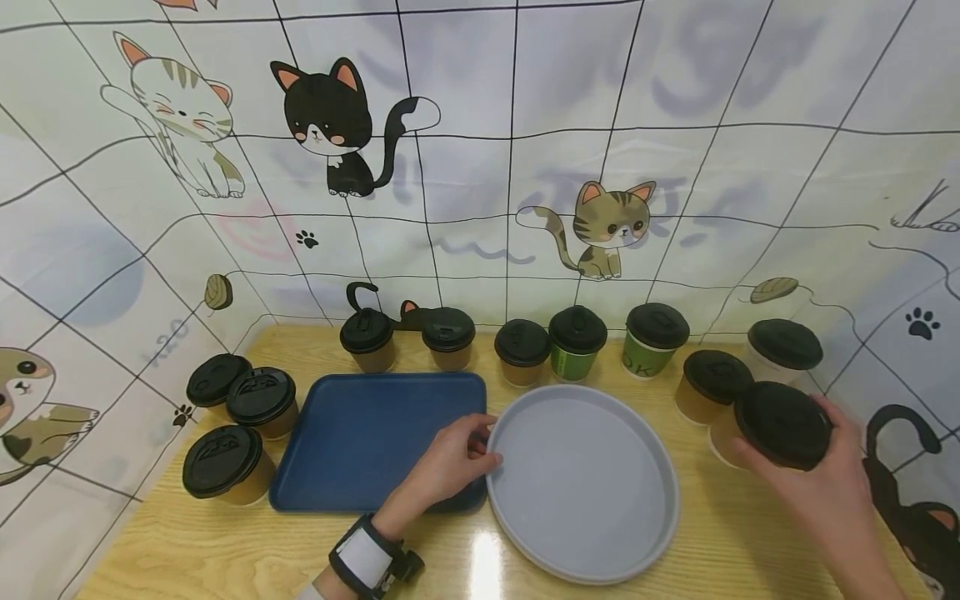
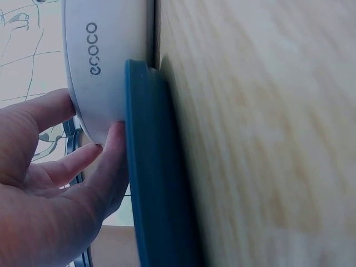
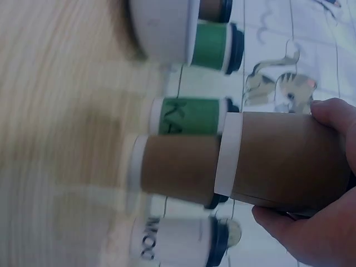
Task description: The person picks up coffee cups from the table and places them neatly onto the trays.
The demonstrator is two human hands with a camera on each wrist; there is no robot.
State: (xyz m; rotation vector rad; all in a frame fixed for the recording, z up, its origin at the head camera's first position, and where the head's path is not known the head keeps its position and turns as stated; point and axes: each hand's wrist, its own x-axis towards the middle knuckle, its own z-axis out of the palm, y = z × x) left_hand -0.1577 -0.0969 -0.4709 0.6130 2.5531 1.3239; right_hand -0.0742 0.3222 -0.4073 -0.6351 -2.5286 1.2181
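A brown paper cup with a black lid is in my right hand, thumb and fingers round its sides. The right wrist view shows this cup held up off the table, its white base band level with the lid of another brown cup. My left hand pinches the left edge of a round grey tray. In the left wrist view the fingers touch the tray's side, marked "ecoco", just above the rim of a dark blue rectangular tray.
Three lidded brown cups stand left of the blue tray. Along the back are more brown cups and two green ones. A white cup and a brown cup stand at the right. A cat-print sheet hangs behind.
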